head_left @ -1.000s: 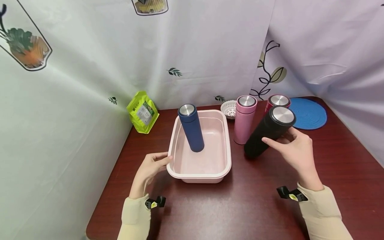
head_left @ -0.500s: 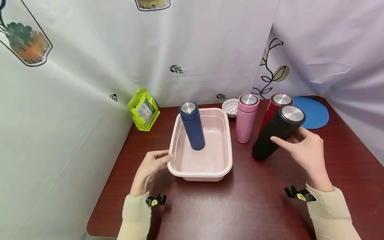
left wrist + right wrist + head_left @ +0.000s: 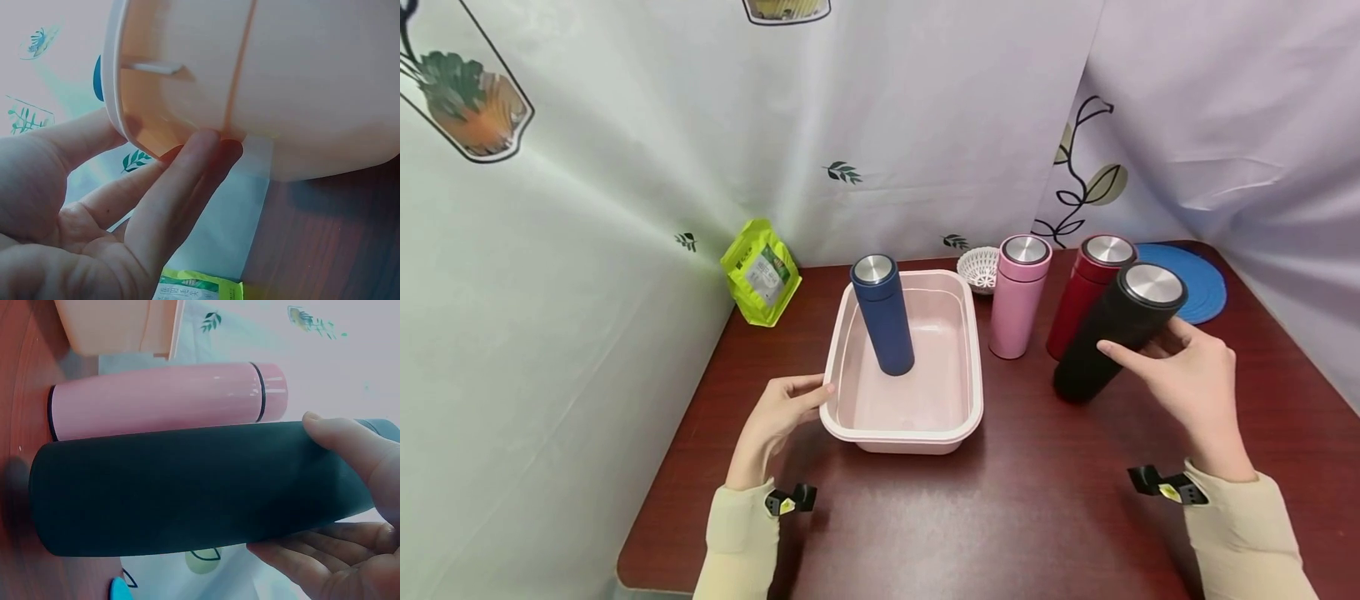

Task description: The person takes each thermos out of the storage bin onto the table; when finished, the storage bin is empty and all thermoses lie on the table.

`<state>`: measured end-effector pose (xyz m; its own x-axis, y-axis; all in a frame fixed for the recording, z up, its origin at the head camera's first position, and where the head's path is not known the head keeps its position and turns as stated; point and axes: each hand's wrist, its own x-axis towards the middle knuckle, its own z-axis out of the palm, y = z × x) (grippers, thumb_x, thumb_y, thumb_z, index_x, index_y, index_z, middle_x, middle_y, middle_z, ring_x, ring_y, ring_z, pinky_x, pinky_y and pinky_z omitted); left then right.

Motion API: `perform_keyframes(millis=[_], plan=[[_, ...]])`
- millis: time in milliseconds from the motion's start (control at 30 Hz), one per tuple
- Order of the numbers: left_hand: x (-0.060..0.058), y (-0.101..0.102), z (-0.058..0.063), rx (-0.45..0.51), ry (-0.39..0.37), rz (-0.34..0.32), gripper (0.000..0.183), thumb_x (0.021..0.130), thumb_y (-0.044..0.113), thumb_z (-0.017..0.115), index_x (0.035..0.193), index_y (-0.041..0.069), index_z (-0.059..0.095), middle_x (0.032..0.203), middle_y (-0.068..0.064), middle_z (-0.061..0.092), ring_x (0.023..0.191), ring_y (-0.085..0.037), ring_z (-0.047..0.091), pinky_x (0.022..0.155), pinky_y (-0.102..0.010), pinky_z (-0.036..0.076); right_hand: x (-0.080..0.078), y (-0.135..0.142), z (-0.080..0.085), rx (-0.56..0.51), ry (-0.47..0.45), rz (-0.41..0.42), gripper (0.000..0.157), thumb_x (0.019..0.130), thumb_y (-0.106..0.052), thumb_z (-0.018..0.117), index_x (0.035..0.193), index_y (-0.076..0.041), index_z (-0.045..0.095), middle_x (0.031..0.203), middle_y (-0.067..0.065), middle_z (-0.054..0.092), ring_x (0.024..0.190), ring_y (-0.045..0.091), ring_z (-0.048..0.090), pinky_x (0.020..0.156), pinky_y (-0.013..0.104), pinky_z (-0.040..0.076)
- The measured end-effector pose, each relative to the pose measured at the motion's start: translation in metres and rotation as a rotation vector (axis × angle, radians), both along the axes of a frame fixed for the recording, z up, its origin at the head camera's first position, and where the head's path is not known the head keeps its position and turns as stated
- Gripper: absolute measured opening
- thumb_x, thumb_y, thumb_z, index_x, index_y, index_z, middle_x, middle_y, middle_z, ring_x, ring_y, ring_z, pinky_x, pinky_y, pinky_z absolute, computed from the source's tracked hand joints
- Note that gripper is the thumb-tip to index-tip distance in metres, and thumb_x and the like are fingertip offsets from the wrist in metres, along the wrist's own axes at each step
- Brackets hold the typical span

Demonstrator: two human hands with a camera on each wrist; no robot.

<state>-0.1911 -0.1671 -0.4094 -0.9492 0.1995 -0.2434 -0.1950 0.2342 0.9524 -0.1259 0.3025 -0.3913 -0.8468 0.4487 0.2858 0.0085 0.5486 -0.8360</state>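
Note:
My right hand (image 3: 1187,375) grips a black thermos bottle (image 3: 1112,337) round its upper half, the bottle tilted with its steel lid toward the right. In the right wrist view the thumb lies on one side of the black bottle (image 3: 175,490) and the fingers on the other. My left hand (image 3: 778,417) pinches the left rim of a pale pink plastic basin (image 3: 898,436), thumb over the rim and fingers under it against the outer wall. A blue thermos (image 3: 883,321) stands inside the basin, leaning slightly. Just behind the black bottle stands a red thermos (image 3: 1078,296), partly hidden.
A pink thermos (image 3: 1017,304) stands right of the basin, with a small white woven basket (image 3: 977,268) behind it. At the back right lies a round blue mat (image 3: 1198,287). A green pouch (image 3: 762,275) stands at the back left. Fabric walls border the dark red table (image 3: 1000,525).
My right hand has moved the black thermos to the right, away from the pink thermos, and more of the red thermos shows. The left hand keeps its hold on the basin rim.

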Motion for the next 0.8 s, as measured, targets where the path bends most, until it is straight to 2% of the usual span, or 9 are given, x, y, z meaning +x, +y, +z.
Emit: perform_keyframes(millis=[200, 700, 800], plan=[[0.000, 0.000, -0.002, 0.001, 0.011, -0.005, 0.046, 0.091, 0.012, 0.068, 0.130, -0.010, 0.056, 0.126, -0.028, 0.060, 0.092, -0.017, 0.070, 0.093, -0.044, 0.055, 0.001, 0.005, 0.002, 0.018, -0.002, -0.026, 0.059, 0.069, -0.034, 0.089, 0.121, -0.015, 0.069, 0.077, -0.045, 0.054, 0.072, -0.022, 0.058, 0.066, -0.001, 0.045], [-0.001, -0.001, -0.001, 0.010, 0.004, -0.014, 0.045, 0.092, 0.012, 0.067, 0.131, -0.009, 0.056, 0.130, -0.029, 0.057, 0.098, -0.022, 0.069, 0.093, -0.043, 0.055, -0.003, 0.027, 0.006, -0.005, -0.033, -0.113, 0.059, 0.068, -0.034, 0.090, 0.119, -0.013, 0.070, 0.071, -0.046, 0.052, 0.069, -0.024, 0.056, 0.066, -0.001, 0.041], [-0.001, -0.001, -0.001, 0.015, 0.000, -0.014, 0.046, 0.092, 0.012, 0.067, 0.131, -0.009, 0.056, 0.130, -0.028, 0.057, 0.100, -0.024, 0.069, 0.092, -0.041, 0.055, -0.007, 0.032, 0.006, 0.008, -0.034, -0.139, 0.058, 0.067, -0.035, 0.090, 0.118, -0.013, 0.071, 0.069, -0.047, 0.051, 0.067, -0.026, 0.054, 0.073, 0.002, 0.036]])
